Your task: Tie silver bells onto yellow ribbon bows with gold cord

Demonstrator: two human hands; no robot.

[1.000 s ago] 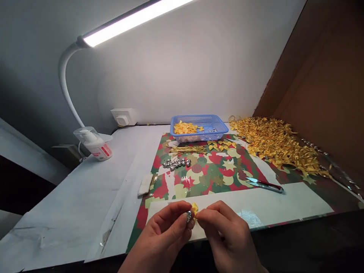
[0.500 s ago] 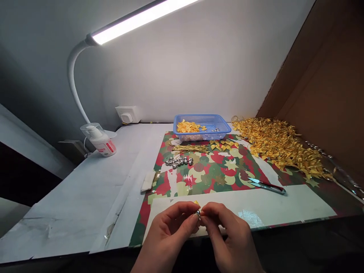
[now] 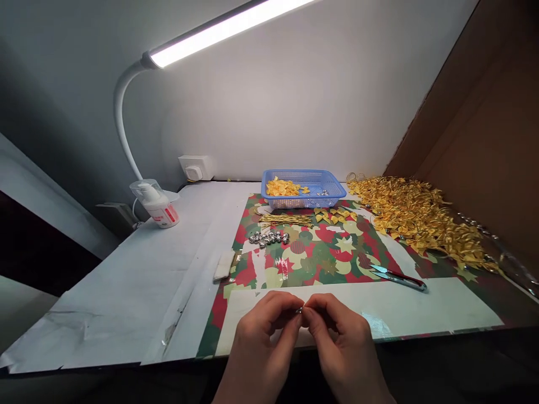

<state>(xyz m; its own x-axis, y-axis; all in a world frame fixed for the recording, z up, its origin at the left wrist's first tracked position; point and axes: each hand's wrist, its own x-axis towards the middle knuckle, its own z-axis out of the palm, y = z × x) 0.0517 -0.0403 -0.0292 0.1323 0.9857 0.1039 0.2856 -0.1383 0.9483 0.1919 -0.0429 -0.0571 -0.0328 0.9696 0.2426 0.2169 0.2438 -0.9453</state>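
My left hand (image 3: 269, 331) pinches a small silver bell (image 3: 298, 310) between thumb and forefinger above the near edge of the table. My right hand (image 3: 337, 328) is closed in a pinch too, its fingertips meeting the left ones at the bell. The fingers hide most of the bell and whatever else lies between them. Beyond the hands sits a small pile of silver bells (image 3: 269, 238). A bundle of gold cords (image 3: 286, 220) and several gold ribbon bows (image 3: 334, 215) lie behind it.
Thread snips (image 3: 400, 279) lie right of my hands. At the back is a blue basket (image 3: 304, 203) with yellow bows. A heap of gold bow strings (image 3: 416, 213) lies against cardboard at right. A white pad (image 3: 224, 266), pump bottle (image 3: 158, 207) and lamp (image 3: 122, 112) are left.
My hands have drawn closer together at the fingertips, covering more of the bell. A yellow bit seen above the left fingers no longer shows. The whole view has shifted slightly.
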